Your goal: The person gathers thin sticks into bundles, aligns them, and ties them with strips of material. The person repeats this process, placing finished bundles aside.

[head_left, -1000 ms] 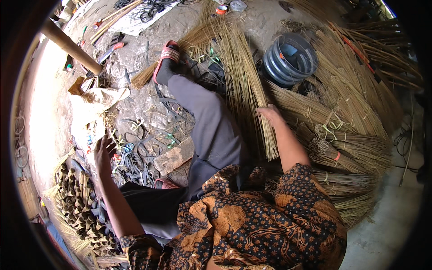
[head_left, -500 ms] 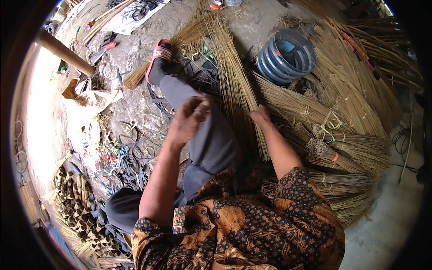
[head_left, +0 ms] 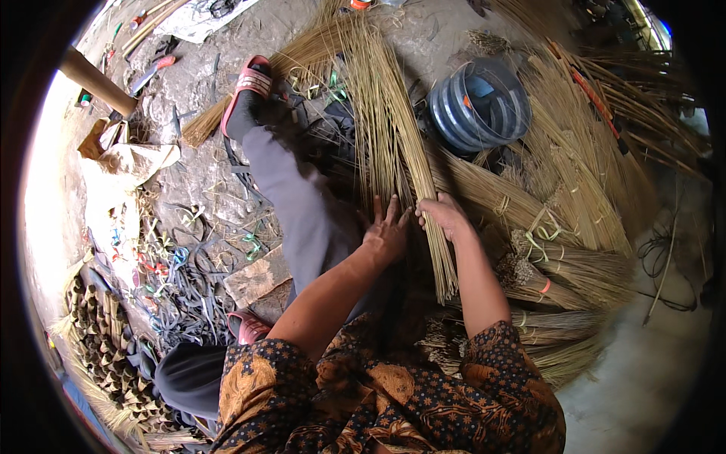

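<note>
My right hand (head_left: 445,216) is wrapped round a slim bundle of straw-coloured broom sticks (head_left: 438,265), whose cut ends point toward me. Just left of it, my left hand (head_left: 387,234) has its fingers spread at the near ends of a looser spread of long sticks (head_left: 378,129). Its fingertips seem to touch them, and nothing shows in its palm. These sticks run away from me beside my outstretched leg (head_left: 291,185), which wears a pink sandal (head_left: 248,85).
A translucent blue-grey ribbed bucket (head_left: 478,106) stands beyond my right hand. Tied stick bundles (head_left: 575,265) lie to the right. A knife with a red handle (head_left: 155,72) rests on the floor at far left, near a wooden post (head_left: 98,83). Dark strips (head_left: 200,276) litter the left.
My left hand has come down from above my knee and moved right to the sticks, its fingers now spread. The right hand still grips its bundle.
</note>
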`<state>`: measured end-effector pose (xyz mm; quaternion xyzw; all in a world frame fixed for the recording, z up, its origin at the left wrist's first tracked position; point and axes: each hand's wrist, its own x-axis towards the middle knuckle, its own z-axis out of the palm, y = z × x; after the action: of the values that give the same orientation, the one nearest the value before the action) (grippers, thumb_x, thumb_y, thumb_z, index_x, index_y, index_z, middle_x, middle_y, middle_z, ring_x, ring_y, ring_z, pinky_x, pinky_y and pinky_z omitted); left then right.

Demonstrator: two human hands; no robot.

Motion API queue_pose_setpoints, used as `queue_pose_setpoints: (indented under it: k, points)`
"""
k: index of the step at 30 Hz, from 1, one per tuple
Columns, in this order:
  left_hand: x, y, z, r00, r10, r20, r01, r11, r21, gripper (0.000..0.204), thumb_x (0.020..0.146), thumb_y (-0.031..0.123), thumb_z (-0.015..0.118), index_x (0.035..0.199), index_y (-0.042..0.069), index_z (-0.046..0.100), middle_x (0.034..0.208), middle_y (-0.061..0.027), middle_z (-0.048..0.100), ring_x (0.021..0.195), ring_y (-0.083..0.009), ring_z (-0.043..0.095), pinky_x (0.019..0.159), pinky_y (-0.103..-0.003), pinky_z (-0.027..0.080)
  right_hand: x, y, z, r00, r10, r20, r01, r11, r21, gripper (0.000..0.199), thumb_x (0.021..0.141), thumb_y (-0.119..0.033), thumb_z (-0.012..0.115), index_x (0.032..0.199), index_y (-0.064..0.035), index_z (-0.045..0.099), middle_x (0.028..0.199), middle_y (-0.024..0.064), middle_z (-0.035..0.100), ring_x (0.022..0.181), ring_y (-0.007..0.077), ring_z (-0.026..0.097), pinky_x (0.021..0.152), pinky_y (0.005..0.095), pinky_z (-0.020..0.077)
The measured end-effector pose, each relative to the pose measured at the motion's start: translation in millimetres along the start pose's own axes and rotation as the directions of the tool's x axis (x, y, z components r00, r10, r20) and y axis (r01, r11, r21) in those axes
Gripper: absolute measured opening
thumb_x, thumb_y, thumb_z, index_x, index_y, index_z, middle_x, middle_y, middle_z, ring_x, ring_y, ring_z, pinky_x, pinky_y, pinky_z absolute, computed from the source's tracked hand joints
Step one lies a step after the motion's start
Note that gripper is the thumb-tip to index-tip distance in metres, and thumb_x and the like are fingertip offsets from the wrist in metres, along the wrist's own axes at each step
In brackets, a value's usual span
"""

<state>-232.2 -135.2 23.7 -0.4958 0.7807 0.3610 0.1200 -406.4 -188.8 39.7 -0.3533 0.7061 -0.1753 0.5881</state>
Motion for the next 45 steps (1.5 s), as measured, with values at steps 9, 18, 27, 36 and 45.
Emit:
queue_pose_setpoints:
  k: [9, 18, 27, 36, 45]
  points:
    - [44, -3, 19, 0.993, -0.009, 0.120, 0.012, 1.000, -0.026, 0.089, 0.091, 0.047, 0.068, 0.166, 0.040, 0.020, 0.175, -0.0063, -0.012, 0.157, -0.0506, -0.009, 0.108, -0.089, 0.016, -7, 6, 2, 0.993, 0.089, 0.079, -0.088, 0.996, -0.016, 0.021, 0.093, -0.018, 0.072, 0.102, -0.0046, 0.058, 0.078, 0.0041, 0.062, 0.063, 0.0139, 0.061, 0.052, 0.0321, 0.0515]
    - [60, -3, 37, 0.992, -0.037, 0.120, 0.057, 0.984, -0.168, 0.085, 0.091, 0.059, 0.065, 0.164, 0.047, 0.022, 0.176, 0.0001, -0.011, 0.157, -0.0472, -0.017, 0.110, -0.088, 0.007, -57, -64, -14, 0.992, -0.085, -0.096, 0.087, 0.996, 0.012, 0.031, 0.093, -0.019, 0.074, 0.111, -0.0022, 0.055, 0.080, 0.0039, 0.062, 0.060, 0.0118, 0.059, 0.054, 0.0282, 0.0534]
    - [65, -6, 47, 0.994, -0.015, 0.112, 0.042, 0.970, -0.240, 0.084, 0.094, 0.056, 0.063, 0.165, 0.040, 0.022, 0.176, -0.0021, -0.007, 0.157, -0.0445, -0.019, 0.111, -0.087, 0.004, -149, -179, -58, 0.688, -0.626, -0.366, 0.695, 0.714, 0.086, 0.026, 0.093, -0.014, 0.071, 0.113, -0.0028, 0.060, 0.074, 0.0024, 0.059, 0.057, 0.0108, 0.058, 0.053, 0.0250, 0.0499]
    - [3, -30, -40, 0.990, 0.005, -0.139, -0.122, 0.514, -0.849, 0.082, 0.101, 0.058, 0.059, 0.157, 0.003, 0.038, 0.136, -0.0207, 0.064, 0.131, -0.0295, 0.059, 0.111, -0.041, 0.045, -154, -127, -14, 0.896, -0.444, 0.022, 0.435, 0.886, 0.163, 0.027, 0.088, -0.015, 0.072, 0.109, -0.0022, 0.061, 0.075, 0.0026, 0.059, 0.060, 0.0120, 0.060, 0.054, 0.0267, 0.0511]
    - [-166, -54, -171, 0.694, -0.312, -0.649, -0.656, 0.097, -0.748, 0.029, 0.096, 0.018, 0.077, 0.114, 0.002, 0.061, 0.090, -0.0016, 0.067, 0.083, -0.0104, 0.062, 0.073, -0.028, 0.053, -140, -126, 135, 0.479, -0.744, 0.466, 0.856, 0.514, -0.058, 0.062, 0.088, -0.025, 0.080, 0.135, 0.0063, 0.052, 0.114, 0.0209, 0.066, 0.101, 0.0330, 0.067, 0.091, 0.0472, 0.0533]
